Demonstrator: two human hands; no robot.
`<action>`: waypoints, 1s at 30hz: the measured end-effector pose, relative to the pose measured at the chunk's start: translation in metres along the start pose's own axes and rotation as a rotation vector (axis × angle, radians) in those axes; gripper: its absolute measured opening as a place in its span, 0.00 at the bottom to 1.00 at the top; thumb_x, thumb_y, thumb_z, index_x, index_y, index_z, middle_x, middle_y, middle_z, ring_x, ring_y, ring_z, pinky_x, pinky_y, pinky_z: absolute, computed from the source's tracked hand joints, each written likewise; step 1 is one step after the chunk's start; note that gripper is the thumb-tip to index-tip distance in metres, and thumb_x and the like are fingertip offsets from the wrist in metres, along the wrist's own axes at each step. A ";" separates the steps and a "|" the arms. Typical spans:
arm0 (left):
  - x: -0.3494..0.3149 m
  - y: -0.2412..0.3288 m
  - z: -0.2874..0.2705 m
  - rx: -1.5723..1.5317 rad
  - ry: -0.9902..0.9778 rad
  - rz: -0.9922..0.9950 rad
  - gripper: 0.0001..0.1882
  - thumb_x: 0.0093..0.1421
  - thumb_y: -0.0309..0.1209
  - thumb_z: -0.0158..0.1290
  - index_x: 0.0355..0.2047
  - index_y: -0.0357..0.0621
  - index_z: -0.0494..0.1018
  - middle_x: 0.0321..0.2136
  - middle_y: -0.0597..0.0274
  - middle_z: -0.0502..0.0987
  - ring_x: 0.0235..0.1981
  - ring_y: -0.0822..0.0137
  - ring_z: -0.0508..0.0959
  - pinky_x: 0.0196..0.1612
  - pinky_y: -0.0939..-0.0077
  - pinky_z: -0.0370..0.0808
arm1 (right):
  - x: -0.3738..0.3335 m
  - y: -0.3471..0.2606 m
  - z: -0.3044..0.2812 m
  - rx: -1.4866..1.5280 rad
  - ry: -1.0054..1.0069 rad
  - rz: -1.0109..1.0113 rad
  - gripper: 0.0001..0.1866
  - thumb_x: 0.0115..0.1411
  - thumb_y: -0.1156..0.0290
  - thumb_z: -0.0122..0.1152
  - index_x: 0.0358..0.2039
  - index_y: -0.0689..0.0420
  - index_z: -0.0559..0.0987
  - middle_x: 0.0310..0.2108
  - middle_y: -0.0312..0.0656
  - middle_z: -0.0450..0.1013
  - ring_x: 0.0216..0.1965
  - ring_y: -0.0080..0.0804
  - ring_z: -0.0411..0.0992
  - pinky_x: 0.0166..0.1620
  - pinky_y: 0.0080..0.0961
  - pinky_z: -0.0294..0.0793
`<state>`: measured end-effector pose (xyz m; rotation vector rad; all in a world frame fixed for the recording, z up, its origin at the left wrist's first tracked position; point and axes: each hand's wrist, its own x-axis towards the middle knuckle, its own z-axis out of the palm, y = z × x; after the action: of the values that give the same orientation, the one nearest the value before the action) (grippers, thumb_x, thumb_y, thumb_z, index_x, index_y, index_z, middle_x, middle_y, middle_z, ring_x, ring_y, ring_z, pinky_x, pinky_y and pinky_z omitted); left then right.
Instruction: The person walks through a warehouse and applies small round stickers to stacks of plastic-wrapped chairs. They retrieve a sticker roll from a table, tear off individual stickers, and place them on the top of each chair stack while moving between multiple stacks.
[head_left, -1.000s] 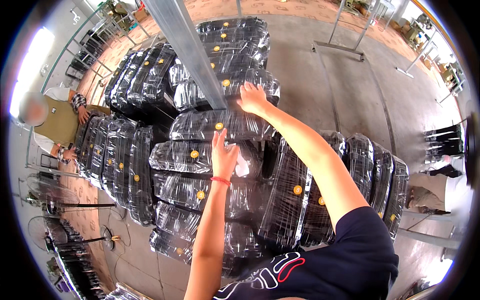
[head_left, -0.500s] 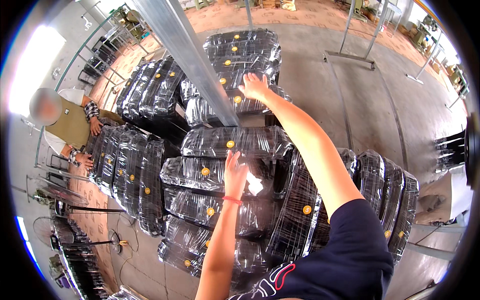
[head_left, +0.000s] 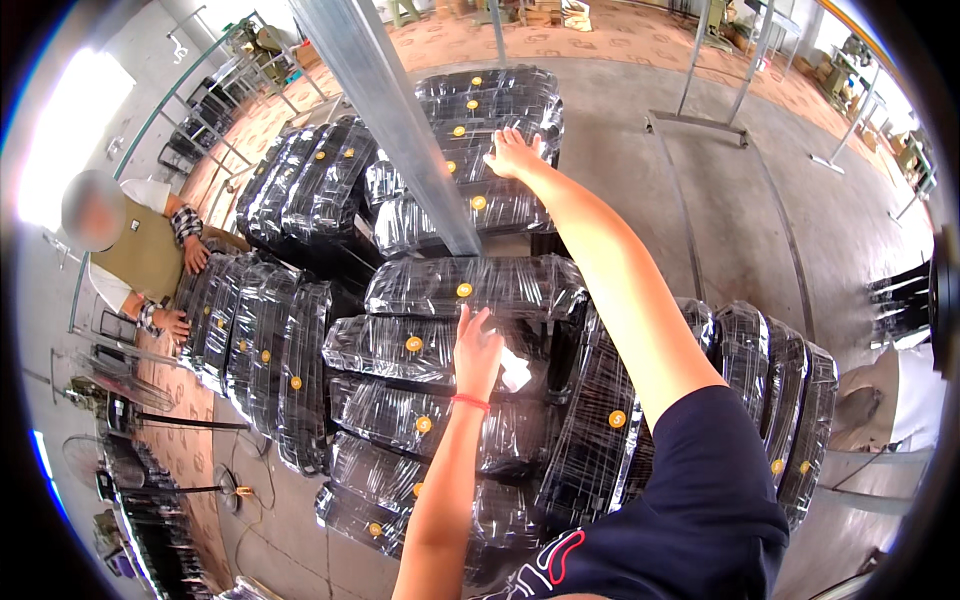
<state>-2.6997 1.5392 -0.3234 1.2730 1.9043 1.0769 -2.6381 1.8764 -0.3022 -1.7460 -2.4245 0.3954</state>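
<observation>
Several bulky black packages wrapped in shiny clear film lie in rows below me, many bearing a round orange sticker. My right hand reaches to the far stack, fingers stretched and spread over a wrapped package, seemingly flat on it. Above the middle row is my left hand, with a red band at the wrist. A white piece of paper sticks out at its thumb side, seemingly held there. The fingers curl partly, and their tips are near a sticker.
A slanting metal post rises between the rows. Another person at the left rests both hands on wrapped packages. A wheeled metal rack stands at the far right. More packages lie at my right, and a fan stands lower left.
My right hand has slid a little farther away over the far stack. My left hand has shifted slightly right with the white paper, its fingers curling more.
</observation>
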 end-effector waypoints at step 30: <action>-0.144 -0.016 -0.154 -0.488 0.120 -0.092 0.22 0.48 0.20 0.44 0.46 0.36 0.68 0.52 0.57 0.63 0.23 0.82 0.70 0.29 0.87 0.69 | -0.254 -0.148 -0.178 0.699 1.184 -0.798 0.15 0.51 0.81 0.47 0.40 0.60 0.73 0.40 0.46 0.70 0.40 0.38 0.67 0.42 0.31 0.66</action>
<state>-2.7813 1.3567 -0.2562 0.8537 1.6222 1.4810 -2.6460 1.6165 -0.0774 -0.3716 -1.5472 0.0299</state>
